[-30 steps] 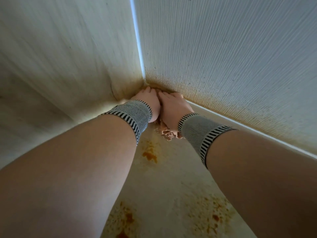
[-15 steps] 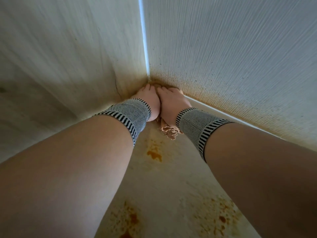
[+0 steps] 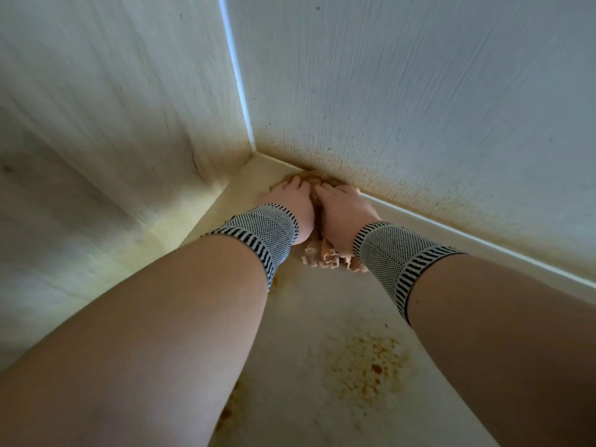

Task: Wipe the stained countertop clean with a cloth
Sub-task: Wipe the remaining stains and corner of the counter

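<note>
A tan cloth (image 3: 325, 258) lies bunched on the pale countertop (image 3: 309, 321) near the far corner, mostly hidden under my hands. My left hand (image 3: 288, 204) and my right hand (image 3: 343, 209) press side by side on it with fingers stretched flat toward the back wall. Cloth edges stick out behind my right wrist and beyond my fingertips. Orange-brown stains (image 3: 371, 366) mark the counter near my right forearm, and a smaller stain (image 3: 225, 412) shows beside my left forearm.
Two pale walls meet in a corner (image 3: 254, 150) just beyond my hands; their lower parts carry brownish speckles (image 3: 403, 175). A white strip (image 3: 477, 240) runs along the right wall's base. Striped wristbands cover both wrists.
Both hands have slid the cloth back out of the corner and rightward along the wall's base. The view has shifted, so the stain by my left wrist is now hidden.
</note>
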The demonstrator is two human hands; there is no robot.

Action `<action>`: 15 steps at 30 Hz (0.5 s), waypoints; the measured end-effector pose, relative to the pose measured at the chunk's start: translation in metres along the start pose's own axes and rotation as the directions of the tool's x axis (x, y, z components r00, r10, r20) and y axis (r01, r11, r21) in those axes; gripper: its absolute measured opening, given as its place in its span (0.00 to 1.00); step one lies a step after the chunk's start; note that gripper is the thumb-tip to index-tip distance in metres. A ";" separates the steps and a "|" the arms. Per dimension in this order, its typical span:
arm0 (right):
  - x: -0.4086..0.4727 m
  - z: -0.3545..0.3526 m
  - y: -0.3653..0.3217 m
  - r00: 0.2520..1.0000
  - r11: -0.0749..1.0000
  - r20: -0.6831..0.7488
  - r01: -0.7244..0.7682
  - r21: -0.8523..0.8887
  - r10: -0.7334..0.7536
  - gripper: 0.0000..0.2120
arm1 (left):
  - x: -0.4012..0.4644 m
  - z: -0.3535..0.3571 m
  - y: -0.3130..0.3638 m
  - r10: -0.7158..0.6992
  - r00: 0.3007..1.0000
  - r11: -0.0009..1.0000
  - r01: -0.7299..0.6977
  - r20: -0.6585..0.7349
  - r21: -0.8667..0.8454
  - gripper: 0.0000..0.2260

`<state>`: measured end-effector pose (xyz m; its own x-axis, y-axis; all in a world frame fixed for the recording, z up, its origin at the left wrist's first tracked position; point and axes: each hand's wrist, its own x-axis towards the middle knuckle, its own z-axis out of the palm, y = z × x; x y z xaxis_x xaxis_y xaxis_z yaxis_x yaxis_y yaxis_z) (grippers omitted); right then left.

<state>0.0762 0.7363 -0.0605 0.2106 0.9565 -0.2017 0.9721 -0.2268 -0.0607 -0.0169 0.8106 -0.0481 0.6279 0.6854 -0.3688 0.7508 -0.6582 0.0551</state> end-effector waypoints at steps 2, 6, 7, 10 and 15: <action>-0.016 0.005 0.014 0.999 0.999 0.004 -0.034 0.020 0.034 0.34 | -0.007 0.003 0.019 0.014 1.000 1.000 -0.014 -0.001 0.003 0.30; -0.050 0.015 0.042 0.996 0.994 0.012 -0.087 0.060 0.086 0.34 | -0.020 0.008 0.057 0.072 0.997 0.997 -0.073 0.007 0.009 0.31; -0.059 0.015 0.050 0.995 0.992 0.019 -0.103 0.069 0.102 0.34 | -0.024 0.008 0.067 0.089 0.996 0.996 -0.089 0.012 0.013 0.31; -0.087 0.014 0.073 0.990 0.987 0.020 -0.138 0.083 0.137 0.33 | -0.034 0.008 0.099 0.140 0.990 0.990 -0.141 0.035 0.025 0.32; -0.133 0.012 0.106 0.972 0.960 0.039 -0.235 0.154 0.232 0.29 | -0.047 0.015 0.149 0.209 0.975 0.977 -0.211 0.076 0.024 0.31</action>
<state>0.1502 0.5824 -0.0522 0.4260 0.8700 -0.2481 0.8675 -0.4707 -0.1611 0.0622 0.6756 -0.0365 0.7533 0.5070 -0.4190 0.5963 -0.7953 0.1096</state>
